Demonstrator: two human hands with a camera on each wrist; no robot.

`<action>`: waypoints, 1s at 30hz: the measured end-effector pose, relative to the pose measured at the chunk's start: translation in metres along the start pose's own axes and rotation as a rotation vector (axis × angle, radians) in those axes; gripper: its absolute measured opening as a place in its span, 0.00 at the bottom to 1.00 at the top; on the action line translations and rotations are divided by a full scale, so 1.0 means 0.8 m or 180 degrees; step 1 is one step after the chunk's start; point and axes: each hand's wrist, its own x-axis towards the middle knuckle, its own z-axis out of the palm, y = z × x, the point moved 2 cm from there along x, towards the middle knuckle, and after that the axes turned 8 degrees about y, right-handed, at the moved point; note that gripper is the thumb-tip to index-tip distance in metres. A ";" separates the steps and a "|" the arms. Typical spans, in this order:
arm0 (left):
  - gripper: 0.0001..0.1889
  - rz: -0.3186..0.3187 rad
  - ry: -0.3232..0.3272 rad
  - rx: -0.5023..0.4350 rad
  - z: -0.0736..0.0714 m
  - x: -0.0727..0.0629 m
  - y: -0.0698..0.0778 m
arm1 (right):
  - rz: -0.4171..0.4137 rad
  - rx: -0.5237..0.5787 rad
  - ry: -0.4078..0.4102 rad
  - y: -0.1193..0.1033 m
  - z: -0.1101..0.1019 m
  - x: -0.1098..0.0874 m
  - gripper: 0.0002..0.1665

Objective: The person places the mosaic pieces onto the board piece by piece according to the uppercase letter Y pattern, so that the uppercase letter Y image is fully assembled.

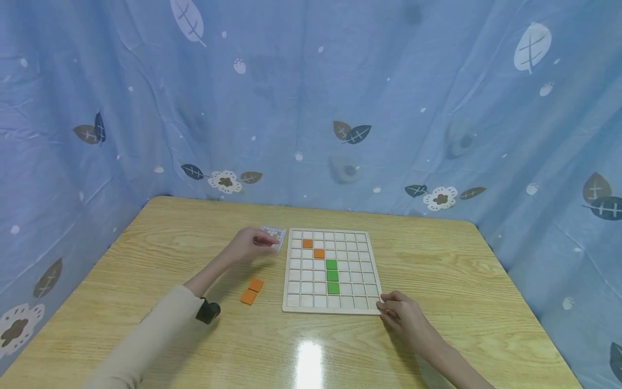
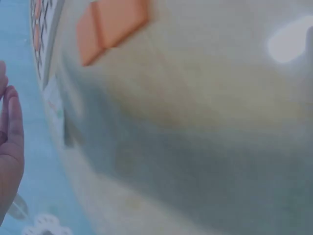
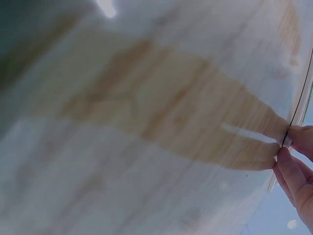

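Observation:
A white gridded board lies on the table, with two orange tiles stepping down diagonally to a column of three green tiles. My right hand pinches the board's near right corner; the right wrist view shows its fingertips at the edge. Left of the board, my left hand hovers over a small printed card, partly covering it in the head view. In the left wrist view its fingers are loosely extended with nothing visible between them, and the card lies on the table.
Two loose orange tiles lie close together on the wooden table, left of the board and near my left forearm. A blue patterned curtain hangs behind and beside the table. A black band is on my left wrist.

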 end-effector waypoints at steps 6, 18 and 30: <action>0.11 -0.0243 0.0004 -0.0311 -0.017 -0.041 -0.016 | -0.0042 -0.0078 0.0008 0.000 0.000 0.002 0.11; 0.15 -0.0485 -0.0356 -0.0615 -0.023 -0.109 -0.027 | -0.0060 -0.0010 -0.0024 -0.001 0.000 0.001 0.09; 0.13 -0.0047 -0.0219 0.0069 -0.008 -0.136 -0.015 | -0.0013 -0.0030 -0.0040 -0.002 0.000 0.001 0.11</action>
